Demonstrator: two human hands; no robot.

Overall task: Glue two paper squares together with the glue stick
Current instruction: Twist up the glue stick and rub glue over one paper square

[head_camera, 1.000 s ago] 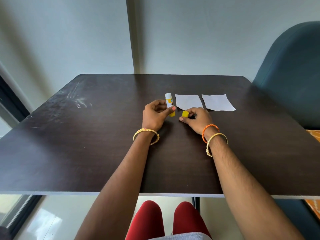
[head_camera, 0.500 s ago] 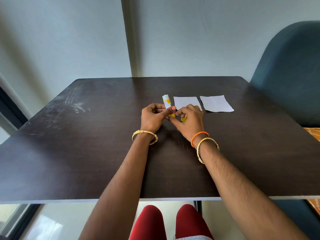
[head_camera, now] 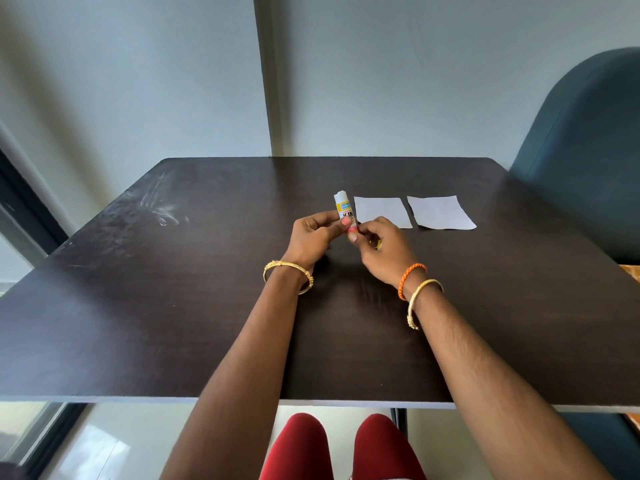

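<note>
My left hand (head_camera: 313, 237) grips an uncapped white and yellow glue stick (head_camera: 344, 209) by its lower body, its white tip pointing up and away. My right hand (head_camera: 379, 247) pinches the stick's bottom end with thumb and forefinger; a sliver of the yellow cap (head_camera: 378, 242) shows under its curled fingers. Two white paper squares lie flat on the dark table (head_camera: 173, 289): one square (head_camera: 381, 209) just beyond my right hand, the other square (head_camera: 440, 212) to its right, with a narrow gap between them.
A dark teal chair back (head_camera: 588, 161) stands at the table's right edge. A grey wall rises behind the table's far edge. A window frame (head_camera: 24, 209) is at the left. My red-clad knees (head_camera: 339, 445) show below the near edge.
My right hand moved left from holding the cap apart to meet the left hand at the stick's base. The glue stick rose slightly and is more upright.
</note>
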